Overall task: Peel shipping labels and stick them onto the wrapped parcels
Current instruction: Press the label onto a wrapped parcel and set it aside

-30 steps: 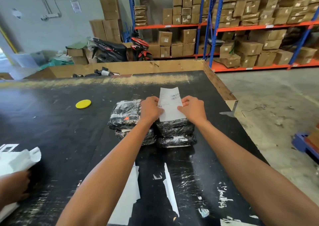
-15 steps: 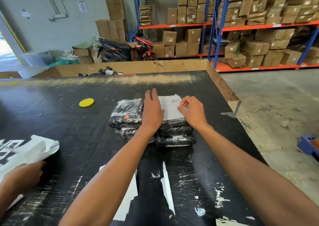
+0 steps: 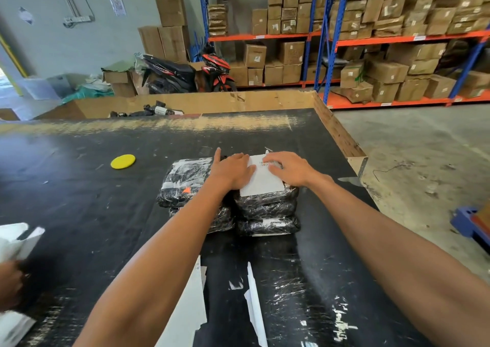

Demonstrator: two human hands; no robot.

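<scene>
Both hands lie flat on a white shipping label [image 3: 261,179] that sits on top of the right-hand stack of wrapped parcels [image 3: 266,208] on the black surface [image 3: 79,200]. The left hand [image 3: 233,170] has its fingers straight and slightly spread, the palm over the label's left edge and the forefinger reaching toward the neighbouring parcel stack [image 3: 185,184], which stands just beside and touching the first. The right hand [image 3: 289,169] presses the label's far right part with fingers straight and close together, partly covering the printed barcode. Each stack is wrapped in shiny black film. A yellow disc [image 3: 122,161] lies well apart to the left of the parcels. Near the front edge, white strips of backing paper [image 3: 253,309] lie on the surface. At the far left, another person's hand [image 3: 9,285] holds white sheets [image 3: 18,243]
</scene>
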